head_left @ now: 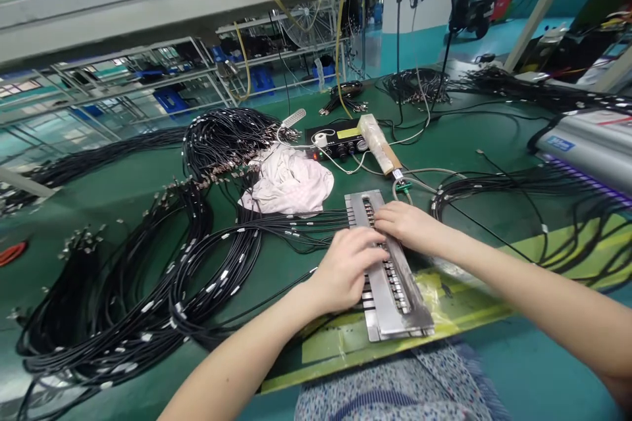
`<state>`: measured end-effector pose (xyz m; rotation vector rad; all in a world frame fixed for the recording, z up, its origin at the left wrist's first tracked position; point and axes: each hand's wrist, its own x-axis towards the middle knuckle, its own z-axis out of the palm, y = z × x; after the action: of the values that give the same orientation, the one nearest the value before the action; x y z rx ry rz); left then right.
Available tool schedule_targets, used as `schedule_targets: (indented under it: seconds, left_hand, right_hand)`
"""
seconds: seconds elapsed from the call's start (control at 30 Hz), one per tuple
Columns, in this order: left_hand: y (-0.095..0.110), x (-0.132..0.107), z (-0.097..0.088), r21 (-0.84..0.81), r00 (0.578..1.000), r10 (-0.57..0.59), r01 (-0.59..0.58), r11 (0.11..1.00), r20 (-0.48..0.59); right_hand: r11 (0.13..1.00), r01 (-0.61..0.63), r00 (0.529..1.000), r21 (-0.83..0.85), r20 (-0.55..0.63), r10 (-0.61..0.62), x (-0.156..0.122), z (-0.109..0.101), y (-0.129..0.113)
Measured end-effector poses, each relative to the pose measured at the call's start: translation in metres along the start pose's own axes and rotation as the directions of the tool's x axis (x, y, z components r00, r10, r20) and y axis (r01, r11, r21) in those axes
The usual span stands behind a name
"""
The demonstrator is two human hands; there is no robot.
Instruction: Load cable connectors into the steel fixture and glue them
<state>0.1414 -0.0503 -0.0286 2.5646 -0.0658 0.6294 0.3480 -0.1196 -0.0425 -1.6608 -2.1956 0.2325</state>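
From where I sit, the left grip (345, 270) is curled down on a steel jig (382, 302), and the right grip (405, 227) lies flatter on the same jig, up near its far end. I can't tell if either grip is holding a cable or just pressing. Two grips on one jig looks like a way to keep it flat and still.

The jig lies near the front edge of the green surface (123, 177), a bit right of the middle. Thin black cables (316, 227) come in from its left side, lying side by side, maybe so their ends stay in a neat row. There are too many to count.

Farther out, I count about seven big cable bundles (148, 296), looped on both sides and along the back so they don't tangle. Toward the back edge sit one white cloth (289, 181), one black control box (336, 141) and one tape-wrapped tool (378, 141). One silver machine (587, 151) sits at the right edge.
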Motion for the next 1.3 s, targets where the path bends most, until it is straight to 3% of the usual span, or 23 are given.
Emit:
schedule_targets:
  seconds: [0.1, 0.23, 0.37, 0.47, 0.57, 0.63, 0.7, 0.8, 0.87, 0.97, 1.03, 1.1, 1.2, 1.3]
  left_hand:
    - [0.004, -0.007, 0.014, 0.072, 0.984, 0.004, -0.017, 0.997, 0.18]
    - [0.004, -0.022, 0.026, 0.151, 0.961, -0.029, -0.014, 0.989, 0.275]
    - [-0.011, -0.007, 0.02, 0.171, 0.944, 0.045, -0.105, 0.98, 0.326]
    - [-0.043, 0.042, 0.012, 0.32, 0.967, 0.075, -0.153, 0.935, 0.243]
    - [-0.086, 0.112, 0.01, 0.584, 0.992, -0.001, -0.072, 0.809, 0.124]
    - [-0.113, 0.156, 0.016, 0.688, 0.982, -0.069, -0.071, 0.722, 0.174]
    - [-0.133, 0.189, 0.024, 0.709, 0.961, -0.095, -0.123, 0.694, 0.26]
    - [-0.145, 0.217, 0.029, 0.689, 0.939, -0.085, -0.181, 0.701, 0.333]
    - [-0.142, 0.224, 0.022, 0.686, 0.934, -0.087, -0.188, 0.703, 0.346]
    - [-0.122, 0.224, -0.009, 0.699, 0.944, -0.114, -0.144, 0.7, 0.309]
    - [-0.102, 0.213, -0.036, 0.714, 0.951, -0.153, -0.089, 0.695, 0.268]
    - [-0.078, 0.192, -0.06, 0.733, 0.95, -0.223, -0.007, 0.68, 0.217]
    - [-0.044, 0.145, -0.083, 0.715, 0.926, -0.322, 0.088, 0.694, 0.199]
    - [-0.017, 0.092, -0.096, 0.621, 0.914, -0.38, 0.217, 0.753, 0.14]
  right_hand:
    - [0.992, 0.074, 0.997, -0.101, 0.04, -0.07, -0.005, 0.009, 0.0]
    - [0.977, 0.097, 0.995, -0.19, 0.035, -0.093, -0.016, 0.005, 0.004]
    - [0.99, 0.034, 0.991, -0.14, -0.125, -0.052, -0.046, 0.002, -0.004]
    - [0.999, 0.002, 0.957, 0.044, -0.291, 0.01, -0.071, 0.008, -0.017]
    - [0.981, -0.009, 0.929, 0.193, -0.362, 0.08, -0.088, 0.016, -0.033]
    - [0.968, -0.014, 0.927, 0.251, -0.36, 0.107, -0.093, 0.018, -0.042]
    - [0.958, -0.011, 0.935, 0.286, -0.336, 0.111, -0.094, 0.016, -0.047]
    - [0.941, 0.004, 0.94, 0.34, -0.321, 0.112, -0.093, 0.009, -0.05]
    - [0.914, 0.011, 0.932, 0.407, -0.334, 0.137, -0.092, 0.005, -0.049]
    - [0.833, -0.012, 0.911, 0.554, -0.338, 0.237, -0.084, 0.004, -0.042]
    - [0.72, -0.068, 0.889, 0.691, -0.285, 0.358, -0.072, 0.004, -0.033]
    - [0.516, -0.096, 0.854, 0.851, -0.196, 0.483, -0.052, 0.005, -0.023]
    - [0.15, -0.005, 0.823, 0.989, -0.081, 0.562, -0.015, -0.003, -0.013]
    - [0.013, 0.127, 0.878, 0.992, -0.119, 0.464, 0.024, -0.027, -0.021]
